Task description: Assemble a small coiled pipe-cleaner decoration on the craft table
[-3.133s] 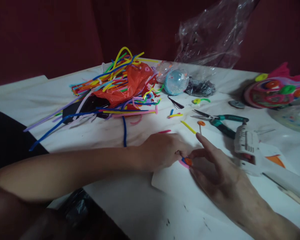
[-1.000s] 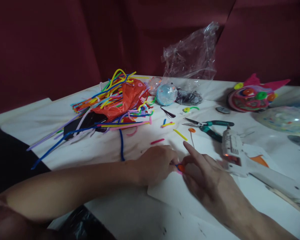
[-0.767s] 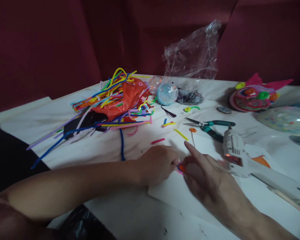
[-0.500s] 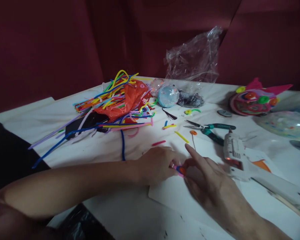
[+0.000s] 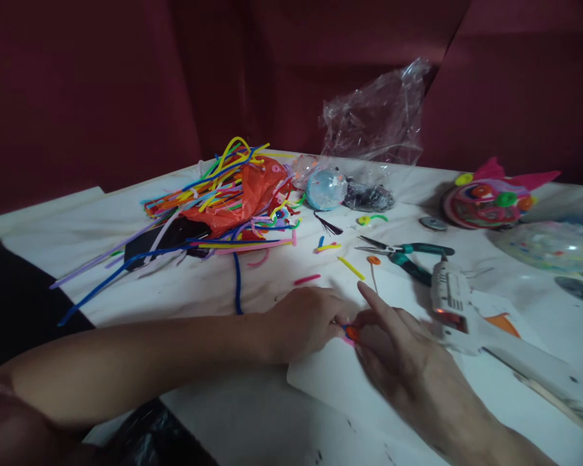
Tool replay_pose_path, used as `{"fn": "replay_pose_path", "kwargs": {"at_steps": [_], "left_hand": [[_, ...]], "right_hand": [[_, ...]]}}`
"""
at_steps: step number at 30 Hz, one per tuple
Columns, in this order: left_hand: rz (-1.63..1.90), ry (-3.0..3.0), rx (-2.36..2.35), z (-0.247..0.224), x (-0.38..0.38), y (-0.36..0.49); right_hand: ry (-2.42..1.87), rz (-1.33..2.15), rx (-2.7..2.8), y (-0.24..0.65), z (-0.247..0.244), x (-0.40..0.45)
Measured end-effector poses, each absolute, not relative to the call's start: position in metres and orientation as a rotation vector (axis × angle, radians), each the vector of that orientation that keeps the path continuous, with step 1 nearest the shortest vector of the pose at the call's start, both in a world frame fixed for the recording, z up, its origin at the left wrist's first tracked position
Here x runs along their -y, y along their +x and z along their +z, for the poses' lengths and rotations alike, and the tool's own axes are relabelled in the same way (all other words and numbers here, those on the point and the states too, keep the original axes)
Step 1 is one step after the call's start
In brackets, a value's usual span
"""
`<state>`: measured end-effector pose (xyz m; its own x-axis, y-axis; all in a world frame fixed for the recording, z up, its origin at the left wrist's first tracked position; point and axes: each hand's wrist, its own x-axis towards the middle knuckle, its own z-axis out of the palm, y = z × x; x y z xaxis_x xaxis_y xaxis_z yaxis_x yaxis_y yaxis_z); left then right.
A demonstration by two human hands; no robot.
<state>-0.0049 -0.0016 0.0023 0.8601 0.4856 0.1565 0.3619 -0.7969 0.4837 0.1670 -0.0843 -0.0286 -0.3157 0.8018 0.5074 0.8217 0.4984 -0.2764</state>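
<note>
On the table (image 5: 257, 414), pipe cleaners (image 5: 223, 197) lie left, pliers (image 5: 399, 250) right, behind the right hand (image 5: 412, 362) and the glue gun (image 5: 495, 340).

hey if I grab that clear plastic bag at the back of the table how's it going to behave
The clear plastic bag looks like thin, see-through film, so it is probably very light and floppy. Its many creases suggest it would crumple when pushed. The shiny highlights hint at a smooth, perhaps slippery surface.

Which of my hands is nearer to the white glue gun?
Right. Your right hand is just left of the white glue gun; your left hand is farther to its left.
</note>
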Motion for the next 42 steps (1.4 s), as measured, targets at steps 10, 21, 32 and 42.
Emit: {"fn": "replay_pose_path", "kwargs": {"at_steps": [10,21,32,42], "left_hand": [[0.351,2.652,-0.639,0.000,0.003,-0.006],[0.290,2.863,-0.626,-0.005,0.010,-0.015],[0.388,3.058,-0.476,-0.002,0.019,-0.030],[0.382,3.118,-0.490,-0.006,0.019,-0.028]], "right_hand": [[-1.304,-0.072,2.156,0.166,-0.028,0.084],[-1.307,-0.092,2.159,0.167,-0.028,0.084],[-1.300,-0.121,2.188,0.167,-0.028,0.082],[-1.295,-0.086,2.160,0.167,-0.027,0.084]]}}
